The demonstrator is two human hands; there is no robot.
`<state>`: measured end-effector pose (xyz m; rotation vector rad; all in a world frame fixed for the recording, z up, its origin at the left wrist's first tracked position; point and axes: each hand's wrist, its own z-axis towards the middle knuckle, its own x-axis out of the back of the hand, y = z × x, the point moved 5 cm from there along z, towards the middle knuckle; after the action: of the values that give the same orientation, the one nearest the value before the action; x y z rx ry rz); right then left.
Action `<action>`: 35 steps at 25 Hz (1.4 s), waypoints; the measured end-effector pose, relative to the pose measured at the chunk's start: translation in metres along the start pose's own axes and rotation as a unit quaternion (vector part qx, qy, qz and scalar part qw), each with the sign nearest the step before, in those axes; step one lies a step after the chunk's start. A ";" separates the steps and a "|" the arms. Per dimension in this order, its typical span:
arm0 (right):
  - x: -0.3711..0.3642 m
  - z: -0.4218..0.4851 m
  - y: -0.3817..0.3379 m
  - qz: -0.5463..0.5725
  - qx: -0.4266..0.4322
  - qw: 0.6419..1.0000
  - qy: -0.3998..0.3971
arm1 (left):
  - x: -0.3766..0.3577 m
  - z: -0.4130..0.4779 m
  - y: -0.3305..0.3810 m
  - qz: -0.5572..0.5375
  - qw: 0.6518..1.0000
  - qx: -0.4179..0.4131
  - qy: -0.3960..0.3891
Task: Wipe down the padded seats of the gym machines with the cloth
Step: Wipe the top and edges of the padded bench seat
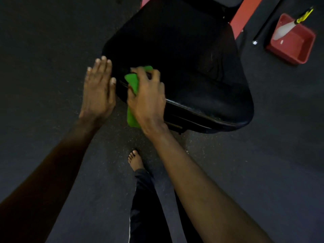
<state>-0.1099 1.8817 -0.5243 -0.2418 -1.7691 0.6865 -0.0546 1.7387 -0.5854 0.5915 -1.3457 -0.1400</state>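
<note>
Right grip (149, 95) clutches green cloth (134, 83) at seat (184, 58) near-left corner; left grip (99, 86) flat, fingers straight, beside seat edge, contact unclear; red tub (298, 48) holding bottle (284, 29) far right; cloth partly hidden.

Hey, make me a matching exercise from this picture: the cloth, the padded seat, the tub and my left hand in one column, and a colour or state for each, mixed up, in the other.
Column one:
1. cloth
2. padded seat
3. tub
4. left hand

Column two:
A. red, on the floor, with a spray bottle in it
B. open, fingers straight, beside the seat's edge
C. green, gripped by the right hand
D. black, with the cloth on its near corner

Pairs: 1-C, 2-D, 3-A, 4-B.
</note>
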 end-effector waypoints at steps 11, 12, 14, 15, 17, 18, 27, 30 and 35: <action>0.041 -0.035 0.063 -0.013 -0.015 1.000 0.012 | -0.002 -0.003 -0.002 -0.059 0.996 -0.010 -0.065; 0.032 -0.032 0.050 -0.014 -0.015 1.000 0.019 | -0.002 -0.003 -0.003 -0.065 0.996 -0.010 -0.063; 0.005 -0.020 0.013 -0.017 0.001 1.000 0.026 | -0.003 -0.002 -0.007 -0.075 0.995 -0.019 -0.063; -0.007 -0.012 -0.005 -0.010 0.008 1.000 0.026 | -0.003 -0.002 -0.009 -0.082 0.994 -0.026 -0.064; -0.021 0.004 -0.030 -0.002 0.020 1.000 0.009 | -0.004 0.000 -0.013 -0.103 0.991 -0.043 -0.070; -0.024 0.009 -0.037 -0.008 0.031 0.999 -0.005 | -0.004 0.000 -0.015 -0.111 0.990 -0.052 -0.073; 0.054 -0.030 0.054 -0.044 -0.013 0.999 -0.020 | 0.005 -0.001 -0.014 -0.137 0.987 -0.057 -0.060; 0.048 -0.025 0.051 0.000 -0.061 0.998 0.014 | -0.001 -0.004 -0.015 -0.150 0.986 -0.050 -0.050; -0.002 0.038 -0.012 -0.050 0.007 0.998 -0.028 | -0.002 -0.003 -0.021 -0.085 0.992 -0.070 -0.057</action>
<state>-0.1423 1.8582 -0.5254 -0.1247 -1.8161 0.6378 -0.0476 1.7231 -0.5977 0.5865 -1.3815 -0.4094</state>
